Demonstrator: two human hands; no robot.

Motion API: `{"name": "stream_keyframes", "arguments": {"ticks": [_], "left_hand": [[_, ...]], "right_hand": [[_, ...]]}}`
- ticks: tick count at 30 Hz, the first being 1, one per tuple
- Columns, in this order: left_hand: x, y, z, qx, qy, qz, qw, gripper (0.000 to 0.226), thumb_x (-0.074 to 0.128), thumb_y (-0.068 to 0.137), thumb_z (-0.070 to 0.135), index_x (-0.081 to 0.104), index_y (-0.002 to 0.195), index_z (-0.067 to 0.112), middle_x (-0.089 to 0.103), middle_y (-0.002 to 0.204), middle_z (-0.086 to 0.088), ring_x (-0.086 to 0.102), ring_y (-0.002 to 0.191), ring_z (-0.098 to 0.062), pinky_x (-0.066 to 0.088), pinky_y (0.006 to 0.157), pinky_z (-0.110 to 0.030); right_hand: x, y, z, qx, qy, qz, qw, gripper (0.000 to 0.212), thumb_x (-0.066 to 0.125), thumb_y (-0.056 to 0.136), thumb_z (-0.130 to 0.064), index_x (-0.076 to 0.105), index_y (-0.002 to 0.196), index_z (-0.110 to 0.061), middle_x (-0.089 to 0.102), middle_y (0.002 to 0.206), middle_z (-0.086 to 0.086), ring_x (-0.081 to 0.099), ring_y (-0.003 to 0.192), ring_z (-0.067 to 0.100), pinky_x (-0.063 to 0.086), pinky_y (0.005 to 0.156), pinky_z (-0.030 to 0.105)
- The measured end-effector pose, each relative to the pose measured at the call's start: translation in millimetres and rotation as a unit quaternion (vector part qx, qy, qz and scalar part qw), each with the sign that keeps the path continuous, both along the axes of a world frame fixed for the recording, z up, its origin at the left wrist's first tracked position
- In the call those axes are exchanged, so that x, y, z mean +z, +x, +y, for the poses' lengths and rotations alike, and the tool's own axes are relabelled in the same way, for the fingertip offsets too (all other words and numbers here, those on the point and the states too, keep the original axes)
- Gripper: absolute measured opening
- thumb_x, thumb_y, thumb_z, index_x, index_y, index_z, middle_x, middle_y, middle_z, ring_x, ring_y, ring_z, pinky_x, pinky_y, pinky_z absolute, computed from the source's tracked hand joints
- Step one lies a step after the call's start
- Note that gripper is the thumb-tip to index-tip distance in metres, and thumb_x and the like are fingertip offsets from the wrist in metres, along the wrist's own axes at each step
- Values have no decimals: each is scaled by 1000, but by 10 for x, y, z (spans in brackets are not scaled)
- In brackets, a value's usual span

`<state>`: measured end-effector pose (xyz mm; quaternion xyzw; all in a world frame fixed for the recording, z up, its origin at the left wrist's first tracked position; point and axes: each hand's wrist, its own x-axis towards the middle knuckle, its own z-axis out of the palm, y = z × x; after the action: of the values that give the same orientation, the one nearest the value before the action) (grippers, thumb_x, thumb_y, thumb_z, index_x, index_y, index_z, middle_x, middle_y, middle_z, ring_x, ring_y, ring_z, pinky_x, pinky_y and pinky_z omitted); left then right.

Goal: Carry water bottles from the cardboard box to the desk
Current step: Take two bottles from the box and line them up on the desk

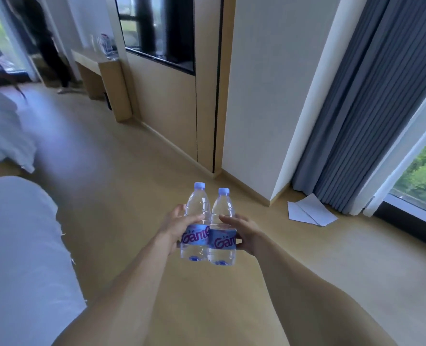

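Two water bottles carried upright out in front, side by side and touching at the labels — left bottle (196,224) wrapped by the left hand (179,227), fingers curled round its waist just above the label; right bottle (222,229) held by the right hand (244,234), thumb across the front at the top of the label, remaining fingers hidden behind it. Both caps on, both bottles apparently full. Table (99,64) well ahead at the far left along the wall, already bearing what look like more bottles (107,46), blurred. Cardboard box nowhere in view. Carrying stage by the look of it, most of the floor (137,166) yet to cross. Likely trouble: smooth, full plastic sliding down through a loose grip, especially on the right, where the hold seems more of a side clasp than a full wrap. Bottles knocking together mid-stride could twist one loose. White paper sheets (310,212) lying on the floor near the curtain (371,101) — off to the right of the likely path, but slippery if stepped on. Bed corner (20,245) close on the left, white bedding (5,131) spilling toward the walkway farther on — possible snag for a foot. A dark figure (44,38) standing beside the table, so some risk of a bump on arrival.
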<state>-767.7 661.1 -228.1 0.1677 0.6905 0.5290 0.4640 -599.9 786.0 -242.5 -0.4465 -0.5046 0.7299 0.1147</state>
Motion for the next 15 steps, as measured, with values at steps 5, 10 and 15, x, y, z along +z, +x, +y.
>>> {"name": "stream_keyframes", "arguments": {"ticks": [5,10,15], "left_hand": [[-72,-401,152,63,-19,1,998,53,87,55,51,58,100,48,78,89,3,75,75,-21,57,65,-41],[-130,-878,106,135,-18,6,991,52,86,56,42,61,102,40,76,81,6,74,66,-16,56,58,-37],[-273,-1567,66,191,-5,-5,982,40,87,68,28,65,102,33,77,82,4,74,64,-16,55,51,-31]], "right_hand": [[-1,-575,356,59,6,-10,998,51,84,77,-33,64,120,-18,71,115,11,70,98,29,60,78,44],[-42,-1288,472,107,10,-27,994,42,85,77,-32,67,113,-20,71,112,7,71,93,25,60,74,43],[-97,-2123,498,143,17,-34,989,37,84,78,-29,69,111,-21,71,115,8,71,91,24,58,64,36]]}}
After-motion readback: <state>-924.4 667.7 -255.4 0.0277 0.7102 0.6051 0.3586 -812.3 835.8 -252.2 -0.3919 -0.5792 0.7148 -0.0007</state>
